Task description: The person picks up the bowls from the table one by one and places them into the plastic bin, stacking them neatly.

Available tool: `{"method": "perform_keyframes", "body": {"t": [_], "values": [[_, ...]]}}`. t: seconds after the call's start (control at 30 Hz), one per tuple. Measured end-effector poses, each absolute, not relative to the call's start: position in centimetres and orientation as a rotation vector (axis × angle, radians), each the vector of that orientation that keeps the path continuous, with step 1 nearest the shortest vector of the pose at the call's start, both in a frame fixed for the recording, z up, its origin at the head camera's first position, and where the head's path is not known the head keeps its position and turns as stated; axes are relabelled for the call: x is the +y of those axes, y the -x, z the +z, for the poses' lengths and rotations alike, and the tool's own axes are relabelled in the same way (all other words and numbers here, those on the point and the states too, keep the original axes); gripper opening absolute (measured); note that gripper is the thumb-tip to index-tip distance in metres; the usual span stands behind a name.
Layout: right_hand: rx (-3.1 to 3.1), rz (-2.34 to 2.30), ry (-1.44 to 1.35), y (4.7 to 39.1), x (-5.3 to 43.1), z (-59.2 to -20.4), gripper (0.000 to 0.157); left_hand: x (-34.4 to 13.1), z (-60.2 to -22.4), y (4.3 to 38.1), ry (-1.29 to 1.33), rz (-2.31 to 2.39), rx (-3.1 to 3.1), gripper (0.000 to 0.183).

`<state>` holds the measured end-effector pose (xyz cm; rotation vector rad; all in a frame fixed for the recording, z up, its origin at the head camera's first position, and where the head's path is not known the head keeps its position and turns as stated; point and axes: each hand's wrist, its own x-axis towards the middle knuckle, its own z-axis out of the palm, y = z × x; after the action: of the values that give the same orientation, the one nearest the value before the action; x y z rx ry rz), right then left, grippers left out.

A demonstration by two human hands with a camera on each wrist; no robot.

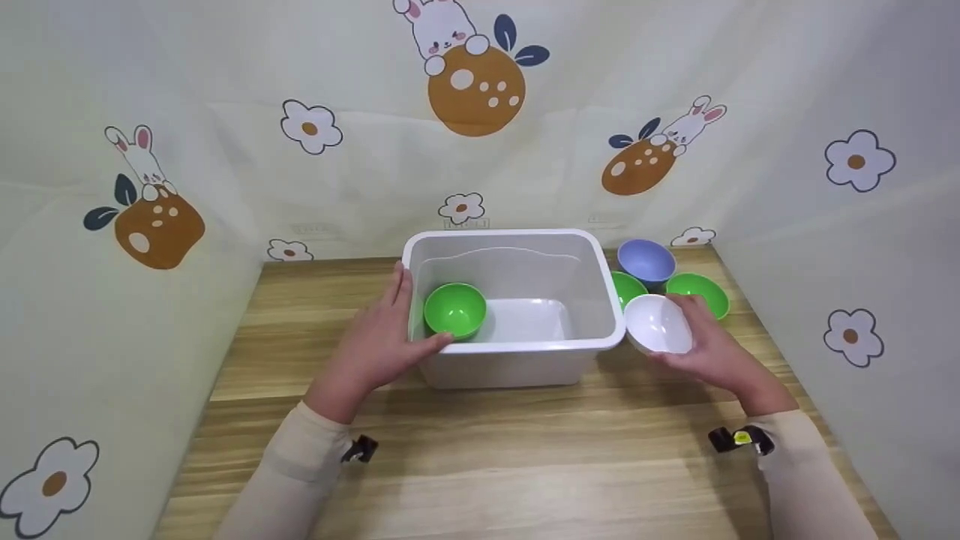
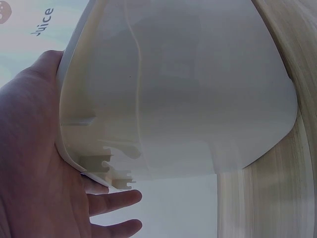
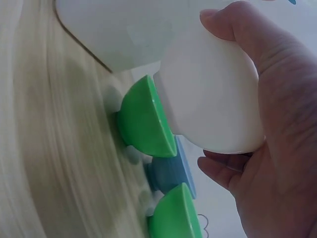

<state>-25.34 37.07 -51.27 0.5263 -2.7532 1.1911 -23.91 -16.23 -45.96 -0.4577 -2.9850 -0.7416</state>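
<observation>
While the right hand (image 1: 709, 345) held the white bowl (image 1: 651, 322) just off the near right corner of the bin (image 1: 517, 347), the rim looked the likeliest source of trouble. Bowl was raised clear of the worktop (image 1: 517, 457), thumb and fingers clamped on its side — a pinch that a knock against the bin could, I judged, have twisted loose. Whether bowl and bin were touching, I could not tell.

Three more bowls stood close together to the right of the bin: a part-hidden green bowl (image 1: 628, 291) nearest it, a blue bowl (image 1: 646, 260) farther back, an outer green bowl (image 1: 701, 294) farther right. Any low sweep of the white one could have clipped the nearest green and pushed it into its neighbours.

Left hand (image 1: 371, 345) braced the bin's near left corner, thumb along the near rim, fingers straight and slightly apart at the left side — steadying rather than clamping, by my reading. Too hard a push there might have slid the bin sideways. Inside, by the bin's left wall, sat an inner green bowl (image 1: 455, 309); a careless drop could have struck it.
</observation>
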Motion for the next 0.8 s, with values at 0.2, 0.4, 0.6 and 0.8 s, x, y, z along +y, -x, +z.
{"method": "perform_keyframes", "body": {"t": [0.2,0.4,0.6,0.8], "values": [[-2.74,1.149,-0.517,25.7,37.3,-50.3,0.099,-16.3,-46.1,24.0,0.457,-0.738,-2.983,0.137],[-2.724,1.139,-0.518,26.1,37.5,-49.3,0.096,-16.2,-46.2,24.1,0.463,-0.723,-2.959,0.135],[-2.721,1.127,-0.498,26.3,37.6,-47.9,0.098,-16.2,-46.2,24.1,0.466,-0.716,-2.96,0.134],[-2.724,1.13,-0.463,26.3,37.5,-46.6,0.101,-16.2,-46.1,24.1,0.461,-0.707,-2.967,0.135]]}}
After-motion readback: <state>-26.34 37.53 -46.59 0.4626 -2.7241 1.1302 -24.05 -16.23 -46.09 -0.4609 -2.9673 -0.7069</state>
